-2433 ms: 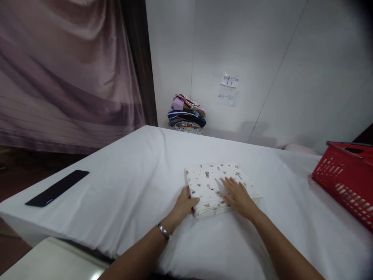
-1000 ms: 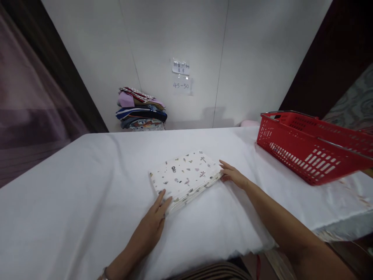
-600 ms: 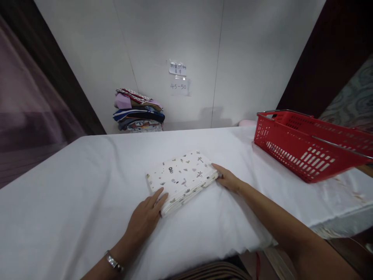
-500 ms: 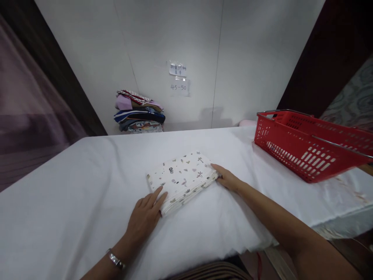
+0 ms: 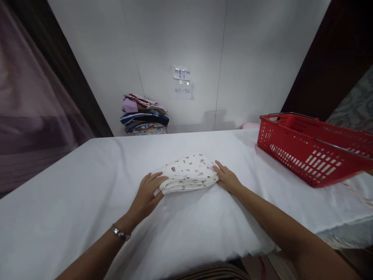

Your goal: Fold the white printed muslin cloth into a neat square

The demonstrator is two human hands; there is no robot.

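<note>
A folded white cloth (image 5: 190,167) with a small palm-and-leaf print lies on the white-covered table in front of me. Its layered near edge faces me and looks slightly raised. My left hand (image 5: 148,192) grips the near left corner, fingers on top and thumb low at the edge; a silver bracelet circles that wrist. At the right end of the cloth, my right hand (image 5: 229,179) holds the near corner, its forefinger pointing away along the side. The right thumb is hidden.
A red plastic basket (image 5: 300,155) with metal handles stands on the table (image 5: 72,186) at the right. Folded fabrics (image 5: 145,114) are stacked against the back wall, left of paper signs (image 5: 182,83). A curtain (image 5: 35,109) hangs at the far left.
The near left corner of the cloth has come up and away from me, so its folded layers show more. My left hand has moved from lying on the corner to gripping it.
</note>
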